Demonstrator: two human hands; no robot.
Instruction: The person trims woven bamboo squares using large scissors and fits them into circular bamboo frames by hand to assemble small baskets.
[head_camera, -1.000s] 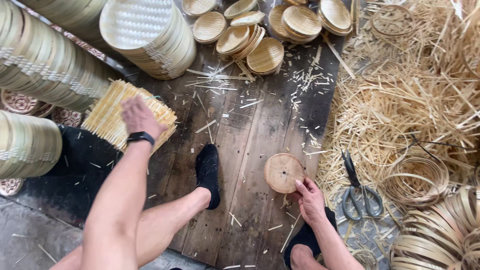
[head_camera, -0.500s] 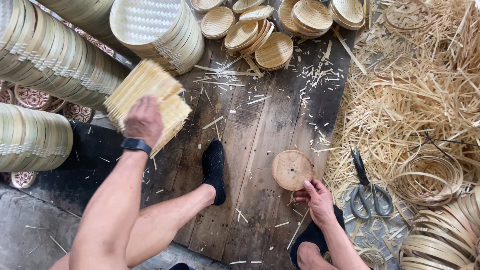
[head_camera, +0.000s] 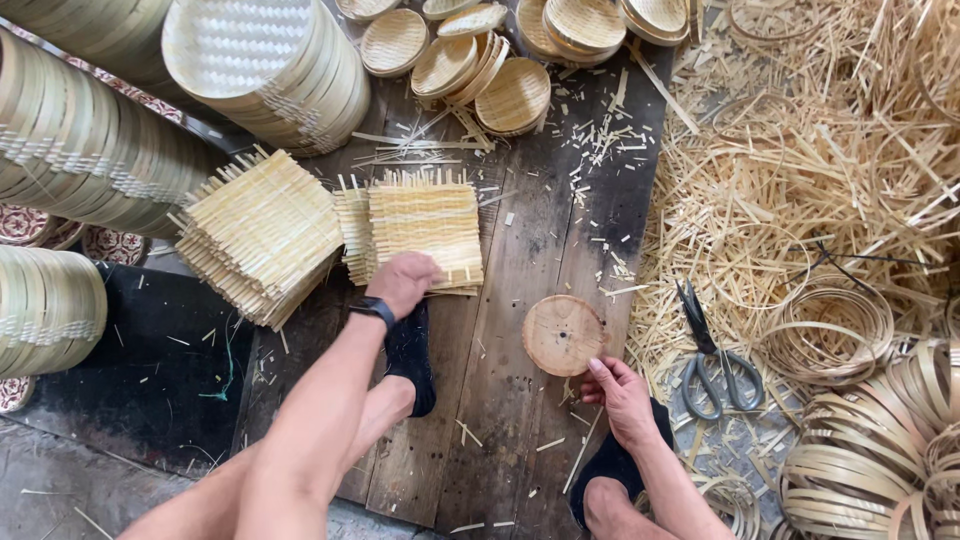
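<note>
A: Left hand (head_camera: 402, 282) is on the woven bamboo mat (head_camera: 425, 228), fingers curled over its near edge, grip clamped on it. The mat lies flat on the wooden floor planks (head_camera: 500, 400), at twelve o'clock from that hand.

B: And the right hand (head_camera: 620, 398)?

A: Down at five o'clock from the mat, fingertips touching the near rim of the round wooden disc (head_camera: 563, 334). Fingers are partly spread, not closed round anything; the disc sits flat on the planks.

B: What's around them?

A: A thick stack of woven mats (head_camera: 258, 235) at nine o'clock from the held mat, just beside it. Scissors (head_camera: 712, 352) at three o'clock from the disc, near the heap of bamboo strips (head_camera: 800, 180). Small round baskets (head_camera: 480, 60) up at twelve o'clock. A black sock (head_camera: 408, 355) just under the left wrist.
</note>
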